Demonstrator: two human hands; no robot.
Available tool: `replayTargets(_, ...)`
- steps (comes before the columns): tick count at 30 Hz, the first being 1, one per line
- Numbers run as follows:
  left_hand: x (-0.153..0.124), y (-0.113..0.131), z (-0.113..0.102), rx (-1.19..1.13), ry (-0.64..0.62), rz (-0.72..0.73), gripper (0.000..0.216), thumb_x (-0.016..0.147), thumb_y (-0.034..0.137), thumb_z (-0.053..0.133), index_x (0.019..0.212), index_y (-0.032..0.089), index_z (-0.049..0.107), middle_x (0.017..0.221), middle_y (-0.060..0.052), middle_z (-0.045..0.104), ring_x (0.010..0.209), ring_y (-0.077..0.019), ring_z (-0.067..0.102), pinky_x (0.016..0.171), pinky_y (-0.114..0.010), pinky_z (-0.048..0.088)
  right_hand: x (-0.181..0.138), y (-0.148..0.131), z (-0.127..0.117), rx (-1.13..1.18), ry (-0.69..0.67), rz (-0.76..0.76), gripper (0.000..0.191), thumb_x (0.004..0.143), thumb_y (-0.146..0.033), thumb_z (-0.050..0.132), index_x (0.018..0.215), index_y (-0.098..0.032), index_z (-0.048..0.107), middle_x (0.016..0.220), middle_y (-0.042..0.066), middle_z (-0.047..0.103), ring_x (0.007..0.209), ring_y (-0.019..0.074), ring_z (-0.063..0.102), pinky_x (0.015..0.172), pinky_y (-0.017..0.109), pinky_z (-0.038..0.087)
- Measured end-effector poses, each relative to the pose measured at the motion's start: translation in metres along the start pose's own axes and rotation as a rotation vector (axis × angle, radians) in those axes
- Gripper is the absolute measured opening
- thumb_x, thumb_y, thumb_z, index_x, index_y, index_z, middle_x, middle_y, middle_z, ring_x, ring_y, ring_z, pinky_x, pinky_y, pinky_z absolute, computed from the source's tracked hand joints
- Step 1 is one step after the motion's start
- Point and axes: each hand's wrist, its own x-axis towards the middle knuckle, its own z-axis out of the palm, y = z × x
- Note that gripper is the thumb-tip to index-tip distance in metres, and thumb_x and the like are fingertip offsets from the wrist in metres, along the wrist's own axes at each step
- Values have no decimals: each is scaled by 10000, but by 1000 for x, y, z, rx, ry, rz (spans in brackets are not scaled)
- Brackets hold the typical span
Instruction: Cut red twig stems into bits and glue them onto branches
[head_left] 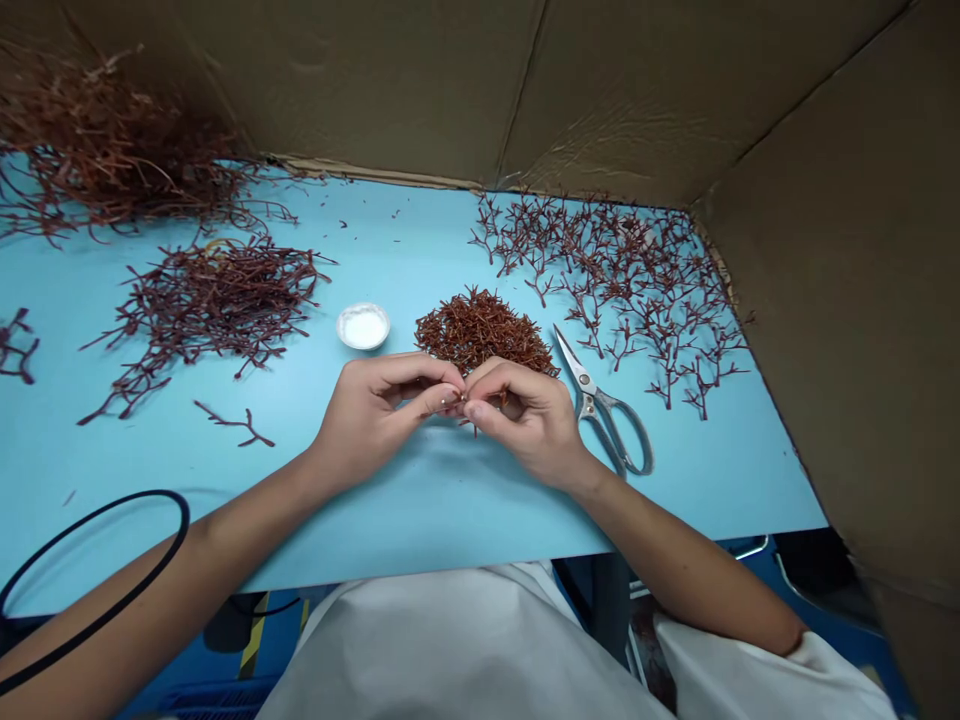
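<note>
My left hand (367,410) and my right hand (532,412) meet above the table, thumbs and fingertips pinched together. Between them is a small reddish-brown branching twig (472,427), largely covered by the fingers. Just beyond my hands lies a heap of short, finely branched brown pieces (484,330). To the right of my right hand rests a pair of scissors (587,384), blades pointing away from me and partly closed. A small white dish (341,330) with white contents stands beyond my left hand.
Larger forked twigs (637,260) are spread at the back right. On the left sit a pile of dark twigs (225,295), a tangled bundle (120,150) and a loose twig (244,428). Cardboard walls (600,80) border the blue table (420,510). A black cable (184,520) loops over my left forearm.
</note>
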Motion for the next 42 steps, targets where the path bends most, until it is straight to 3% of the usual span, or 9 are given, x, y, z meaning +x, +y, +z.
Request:
replayTargets(14, -2, -6, 4, -51, 90, -29, 98, 831, 132, 779, 802, 205, 837, 769, -15, 809, 682, -131, 738, 644, -195, 619, 1, -1, -3, -60, -24, -15, 86, 996, -219, 711, 910, -214, 717, 904, 26, 737, 857, 143, 689, 764, 277, 545)
replayTargets(28, -1, -3, 2, -88, 38, -45, 105, 852, 134, 758, 811, 201, 828, 763, -24, 781, 682, -143, 707, 639, -242, 602, 3, -5, -3, -92, -46, -60, 72, 1000, -187, 701, 934, -205, 722, 914, 31, 738, 855, 141, 694, 758, 278, 558)
replayTargets(32, 0, -3, 1, -30, 34, -15, 97, 880, 161, 753, 854, 204, 836, 826, -38, 791, 739, -151, 714, 652, -240, 588, 4, -3, -4, -104, -18, -82, 60, 991, -183, 712, 939, -207, 731, 907, 27, 749, 860, 140, 703, 762, 276, 563)
replayTargets(36, 3, -1, -2, -62, 68, -38, 159, 951, 264, 712, 1041, 216, 835, 886, -38, 799, 680, -135, 717, 645, -250, 603, 6, -5, -8, -179, 21, -139, 53, 971, -184, 740, 926, -210, 744, 910, 32, 767, 876, 153, 723, 775, 292, 581)
replayTargets(39, 6, 0, -7, -32, 79, -67, 147, 922, 334, 768, 935, 204, 834, 723, -13, 752, 565, -127, 678, 589, -250, 595, 7, -10, -10, -280, 18, -187, 47, 957, -178, 756, 924, -211, 752, 918, 43, 775, 865, 163, 733, 778, 307, 595)
replayTargets(42, 7, 2, -11, -4, 21, -92, 144, 838, 343, 852, 818, 201, 832, 706, -27, 771, 557, -148, 681, 549, -261, 599, 8, -12, -12, -370, -16, -246, 51, 962, -161, 743, 955, -211, 754, 934, 57, 782, 882, 174, 741, 781, 317, 606)
